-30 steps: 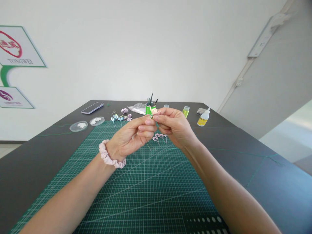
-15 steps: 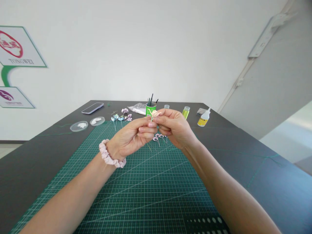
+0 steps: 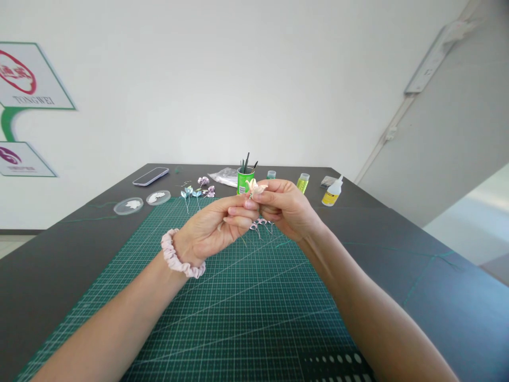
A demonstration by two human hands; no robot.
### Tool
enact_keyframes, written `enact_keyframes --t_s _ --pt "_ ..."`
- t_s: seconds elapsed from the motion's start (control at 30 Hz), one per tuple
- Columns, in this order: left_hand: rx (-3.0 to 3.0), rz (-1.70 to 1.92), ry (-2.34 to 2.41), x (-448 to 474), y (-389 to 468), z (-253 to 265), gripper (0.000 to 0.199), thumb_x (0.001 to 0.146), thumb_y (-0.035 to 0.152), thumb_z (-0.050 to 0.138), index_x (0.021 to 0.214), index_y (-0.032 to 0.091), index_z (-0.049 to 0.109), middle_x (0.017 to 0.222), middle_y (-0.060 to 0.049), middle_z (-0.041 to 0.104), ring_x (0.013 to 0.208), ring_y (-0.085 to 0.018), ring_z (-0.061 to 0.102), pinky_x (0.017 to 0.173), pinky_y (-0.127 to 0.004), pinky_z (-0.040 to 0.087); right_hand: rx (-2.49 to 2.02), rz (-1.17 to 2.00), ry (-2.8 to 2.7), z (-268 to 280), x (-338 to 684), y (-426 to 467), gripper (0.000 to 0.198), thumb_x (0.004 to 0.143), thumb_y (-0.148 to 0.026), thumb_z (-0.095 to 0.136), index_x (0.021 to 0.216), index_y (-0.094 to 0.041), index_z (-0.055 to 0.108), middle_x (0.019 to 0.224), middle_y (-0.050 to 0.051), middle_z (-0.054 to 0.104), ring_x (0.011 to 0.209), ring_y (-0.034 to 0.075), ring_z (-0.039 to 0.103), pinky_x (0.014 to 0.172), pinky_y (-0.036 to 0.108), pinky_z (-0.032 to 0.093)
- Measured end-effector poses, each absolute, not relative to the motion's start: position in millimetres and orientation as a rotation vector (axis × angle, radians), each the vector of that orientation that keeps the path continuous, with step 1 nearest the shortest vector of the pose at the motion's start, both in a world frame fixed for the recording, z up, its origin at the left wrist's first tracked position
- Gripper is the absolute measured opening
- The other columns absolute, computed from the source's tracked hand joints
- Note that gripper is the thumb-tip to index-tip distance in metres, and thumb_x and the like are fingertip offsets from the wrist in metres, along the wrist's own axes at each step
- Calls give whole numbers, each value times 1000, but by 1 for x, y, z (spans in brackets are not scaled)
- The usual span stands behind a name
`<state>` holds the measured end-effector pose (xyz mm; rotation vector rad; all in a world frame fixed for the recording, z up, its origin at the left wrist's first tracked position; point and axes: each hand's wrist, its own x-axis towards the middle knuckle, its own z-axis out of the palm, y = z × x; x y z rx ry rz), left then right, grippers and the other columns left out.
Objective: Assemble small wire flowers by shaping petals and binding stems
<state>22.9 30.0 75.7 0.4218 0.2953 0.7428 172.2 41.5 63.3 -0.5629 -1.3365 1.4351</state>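
A small cream-coloured artificial flower [image 3: 255, 187] is held up between my two hands, over the far part of the green cutting mat [image 3: 246, 297]. My left hand [image 3: 226, 220] pinches it from below with thumb and forefinger; a pink scrunchie [image 3: 175, 257] circles that wrist. From the right, my right hand [image 3: 288, 207] has its thumb and forefinger closed on the petals. The flower's stem is mostly hidden by my fingers. Just beyond my hands stands a green can [image 3: 242, 183] with dark tools in it. Pink wired flowers [image 3: 260, 223] lie on the mat, partly hidden behind my hands.
Blue wired flowers [image 3: 191, 193] and purple ones [image 3: 204, 181] lie left of centre. Further left are two shallow dishes [image 3: 128, 206] with white pieces and a phone [image 3: 151, 176]. A glue bottle [image 3: 332, 193] and a yellow-green tube [image 3: 303, 183] stand at right.
The flower has turned slightly in my fingers, its petals now showing more openly and a little further right. My left hand has shifted slightly right; both hands keep their pinch.
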Motion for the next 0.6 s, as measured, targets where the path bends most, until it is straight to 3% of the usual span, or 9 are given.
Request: enact_keyframes --t_s 0.1,0.23,0.37,0.6 --pt "614 775 309 22 37 69 31 95 2 35 80 5 62 63 -4 59 45 0 53 45 -5 43 -529 1428 -1319 64 172 42 24 62 -33 81 58 -17 64 44 -9 46 38 2 17 35 21 9" --pt "1038 908 460 16 49 59 22 93 17 50 88 12 71 77 -8 72 70 -12 68 69 -22 56 -524 1389 -1257 62 173 43 23 64 -30 80 56 -18 62 39 -13 27 38 2 11 35 21 8" --pt "1435 1056 608 10 52 55 24 86 34 61 75 18 76 85 -7 75 89 -17 66 89 -33 49 -535 1398 -1230 61 175 43 22 66 -27 79 56 -19 61 40 -14 22 39 3 8 35 22 9" --pt "1806 1175 737 15 47 59 12 78 31 69 71 24 76 78 -2 71 76 -15 58 76 -32 44 -562 1396 -1180 66 172 38 20 66 -25 78 59 -18 61 41 -14 22 39 3 8 35 21 9"
